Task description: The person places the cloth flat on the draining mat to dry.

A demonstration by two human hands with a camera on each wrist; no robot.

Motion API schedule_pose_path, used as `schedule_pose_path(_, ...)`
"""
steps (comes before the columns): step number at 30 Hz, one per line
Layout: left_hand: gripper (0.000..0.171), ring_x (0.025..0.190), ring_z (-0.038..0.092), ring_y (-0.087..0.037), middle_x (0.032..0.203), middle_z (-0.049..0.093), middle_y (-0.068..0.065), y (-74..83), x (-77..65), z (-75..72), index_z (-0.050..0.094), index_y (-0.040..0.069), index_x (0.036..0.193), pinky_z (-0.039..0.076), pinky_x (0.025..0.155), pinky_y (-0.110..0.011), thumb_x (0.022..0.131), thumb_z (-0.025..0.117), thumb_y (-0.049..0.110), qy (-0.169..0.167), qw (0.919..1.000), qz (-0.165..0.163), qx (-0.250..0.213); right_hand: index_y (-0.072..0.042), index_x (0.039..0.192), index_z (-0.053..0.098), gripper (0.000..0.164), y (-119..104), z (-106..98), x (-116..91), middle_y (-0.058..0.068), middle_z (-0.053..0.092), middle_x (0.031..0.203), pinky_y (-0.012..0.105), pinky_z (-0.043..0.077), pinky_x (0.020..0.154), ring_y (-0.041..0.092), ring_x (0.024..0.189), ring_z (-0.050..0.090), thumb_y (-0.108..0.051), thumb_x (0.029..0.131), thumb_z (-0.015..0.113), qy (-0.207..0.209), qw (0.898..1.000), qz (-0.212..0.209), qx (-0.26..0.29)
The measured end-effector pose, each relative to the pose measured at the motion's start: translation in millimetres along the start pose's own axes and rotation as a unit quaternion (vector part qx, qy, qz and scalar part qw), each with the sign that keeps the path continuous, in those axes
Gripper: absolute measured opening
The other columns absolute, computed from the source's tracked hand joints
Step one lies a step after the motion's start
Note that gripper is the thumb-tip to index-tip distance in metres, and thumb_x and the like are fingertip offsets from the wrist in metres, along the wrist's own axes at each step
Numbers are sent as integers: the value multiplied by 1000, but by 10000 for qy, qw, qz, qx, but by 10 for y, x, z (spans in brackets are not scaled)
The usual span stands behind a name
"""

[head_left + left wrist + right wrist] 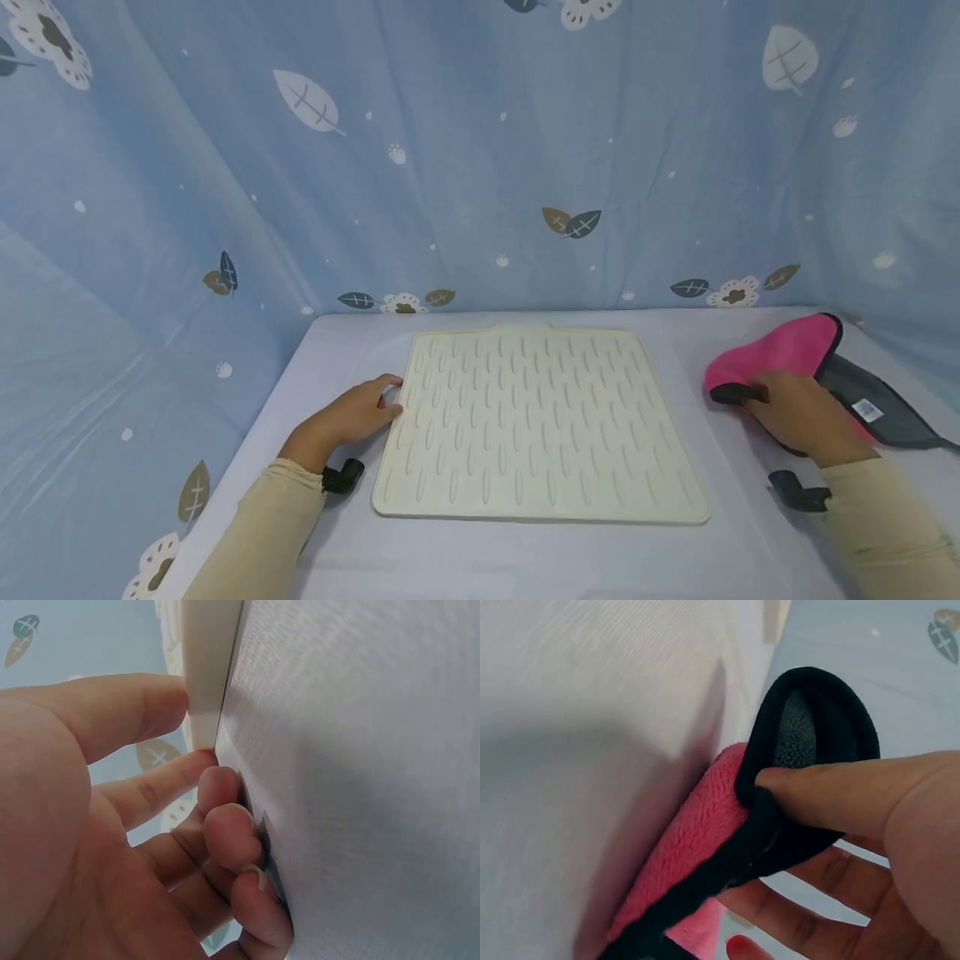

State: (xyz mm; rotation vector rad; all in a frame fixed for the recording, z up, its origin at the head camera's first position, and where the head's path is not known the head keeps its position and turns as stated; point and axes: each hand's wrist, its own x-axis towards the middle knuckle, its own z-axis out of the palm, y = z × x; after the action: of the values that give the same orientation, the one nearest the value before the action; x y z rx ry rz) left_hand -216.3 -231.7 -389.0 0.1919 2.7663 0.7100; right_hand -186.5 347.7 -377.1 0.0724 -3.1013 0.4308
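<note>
A cream mat (536, 425) with rows of raised ridges lies flat in the middle of the table. At its left edge is my left hand (352, 417); in the left wrist view the thumb (161, 709) and forefinger touch the mat's side, while the other fingers bend against the table. To the right of the mat, my right hand (798, 412) pinches the black-bound edge of a pink and grey cleaning cloth (791, 346). That cloth is partly folded over, pink side up, with its grey side (796, 735) showing at the pinched corner.
The white-covered table (450, 558) meets a blue patterned curtain (465, 167) at the back and on the left. A small white label (867, 410) sits on the cloth's grey part. Black wrist mounts (343, 477) sit under both sleeves.
</note>
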Motion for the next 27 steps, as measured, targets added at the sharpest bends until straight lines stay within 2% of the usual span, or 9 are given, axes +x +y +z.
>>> schedule_pose_path(7, 52, 69, 50, -19, 85, 55, -8, -21, 5, 9, 44, 8, 147, 42, 59, -31, 100, 60, 21, 5, 10000, 28, -17, -4, 77, 58, 17, -189, 27, -18, 4, 49, 63, 33, 37, 55, 21, 62, 48, -10, 87, 71, 340, 9991, -231, 101)
schedule_pose_path(15, 52, 71, 51, -19, 86, 55, -9, -13, 14, 8, 43, 9, 148, 42, 61, -31, 100, 60, 21, -2, 10000, -7, 59, 0, 88, 66, 13, -336, 42, -18, 11, 57, 79, 42, 50, 62, 25, 73, 53, -10, 85, 75, 603, 9952, -757, 128)
schedule_pose_path(21, 52, 72, 52, -19, 88, 55, -9, -12, 23, 13, 44, 9, 148, 43, 62, -31, 100, 60, 22, 19, 9999, -18, 99, -1, 89, 60, 13, -410, 34, -51, 5, 55, 70, 32, 43, 55, 19, 65, 52, -8, 88, 71, 390, 9967, -659, 284)
schedule_pose_path(27, 52, 72, 52, -19, 88, 55, -9, -20, 29, 24, 43, 9, 148, 43, 61, -31, 100, 59, 22, 26, 9999, -47, 137, 4, 97, 60, 18, -454, 4, -80, 10, 63, 73, 31, 41, 52, 20, 62, 52, -7, 87, 72, 635, 9947, -774, 232)
